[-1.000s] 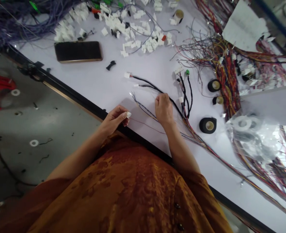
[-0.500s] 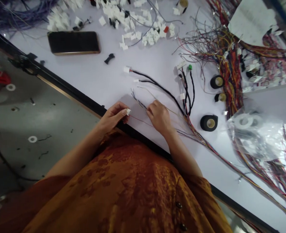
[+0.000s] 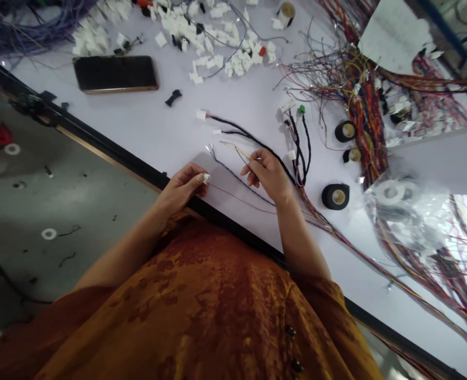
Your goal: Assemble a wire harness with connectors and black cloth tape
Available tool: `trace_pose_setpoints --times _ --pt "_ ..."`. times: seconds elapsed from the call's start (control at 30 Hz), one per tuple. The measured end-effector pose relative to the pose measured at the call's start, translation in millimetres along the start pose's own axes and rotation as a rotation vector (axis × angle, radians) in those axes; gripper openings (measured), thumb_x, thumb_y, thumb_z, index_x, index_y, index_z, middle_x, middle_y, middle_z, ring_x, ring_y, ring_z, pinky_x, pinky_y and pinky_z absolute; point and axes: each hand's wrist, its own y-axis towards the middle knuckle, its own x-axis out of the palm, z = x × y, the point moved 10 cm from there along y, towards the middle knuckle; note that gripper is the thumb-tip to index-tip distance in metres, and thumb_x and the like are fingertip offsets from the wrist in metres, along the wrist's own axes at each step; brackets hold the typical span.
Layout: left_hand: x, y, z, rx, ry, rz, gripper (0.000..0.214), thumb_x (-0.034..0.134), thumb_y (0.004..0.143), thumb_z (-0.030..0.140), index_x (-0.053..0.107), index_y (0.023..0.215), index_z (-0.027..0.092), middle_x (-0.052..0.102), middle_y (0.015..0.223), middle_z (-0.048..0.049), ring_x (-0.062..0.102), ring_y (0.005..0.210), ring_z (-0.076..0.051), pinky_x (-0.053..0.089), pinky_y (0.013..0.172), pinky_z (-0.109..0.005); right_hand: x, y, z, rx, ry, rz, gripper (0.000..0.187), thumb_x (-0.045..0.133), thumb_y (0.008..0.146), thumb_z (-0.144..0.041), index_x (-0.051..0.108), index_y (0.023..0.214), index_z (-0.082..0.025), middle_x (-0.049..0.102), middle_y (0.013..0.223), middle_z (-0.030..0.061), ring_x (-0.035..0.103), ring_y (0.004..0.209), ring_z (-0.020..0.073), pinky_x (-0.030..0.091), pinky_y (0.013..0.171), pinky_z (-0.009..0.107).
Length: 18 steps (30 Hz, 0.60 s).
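1. The white tabletop [image 3: 146,132] spans the view, its dark edge running slantwise just in front of the person.
2. A long multicoloured wire bundle [image 3: 338,233] crosses it from the lower right, fanning out near the hands.
3. Loose white connectors [image 3: 237,63] lie scattered at the far side.
4. Two black-wrapped branches [image 3: 253,138] reach leftward from the bundle, beyond the right hand, tipped with white plugs.
5. A dark-screened phone [image 3: 115,74] lies flat at the upper left.
6. The right hand [image 3: 271,174], above the table, has its fingers partly curled, thumb and forefinger pinching thin yellow wires [image 3: 233,146], whose free ends point left.
7. The left hand [image 3: 184,184], over the table edge, pinches a small white connector between thumb and forefinger.
8. A black tape roll [image 3: 328,196] rests right of the bundle.
9. That pinched small white connector [image 3: 206,179] protrudes from the fingertips; a thin red wire [image 3: 237,196] trails from it toward the bundle.
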Motion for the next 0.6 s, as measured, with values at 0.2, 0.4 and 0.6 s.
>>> trace_pose_setpoints --times 0.2,0.4,0.6 --pt "7.2 9 8 0.039 -0.001 -0.004 0.026 0.077 0.081 0.041 0.061 0.087 0.021 0.063 0.070 0.0009 0.057 0.058 -0.010 0.045 0.054 -0.024 26 0 -16 -0.021 -0.062 -0.090 0.015 0.058 0.082 -0.017 0.045 0.079 -0.022 0.065 0.060 -0.0065 0.043 0.038 0.0031 0.027 0.038 0.017" --pt "12.2 20 11 0.059 -0.076 -0.020 0.030 0.080 0.079 0.043 0.062 0.087 0.021 0.062 0.068 0.0012 0.056 0.057 -0.010 0.046 0.055 -0.023 40 4 -16 -0.053 -0.160 -0.093 0.013 0.055 0.082 -0.016 0.045 0.078 -0.023 0.062 0.057 -0.0068 0.035 0.038 0.0033 0.025 0.040 0.019" --pt "4.0 26 9 0.066 -0.130 -0.004 0.029 0.078 0.081 0.042 0.061 0.091 0.021 0.062 0.067 0.0022 0.058 0.057 -0.009 0.047 0.055 -0.021 44 0 -14 -0.136 -0.219 -0.080 0.017 0.056 0.085 -0.019 0.040 0.084 -0.025 0.060 0.060 -0.0070 0.050 0.051 0.0080 0.035 0.049 0.021"
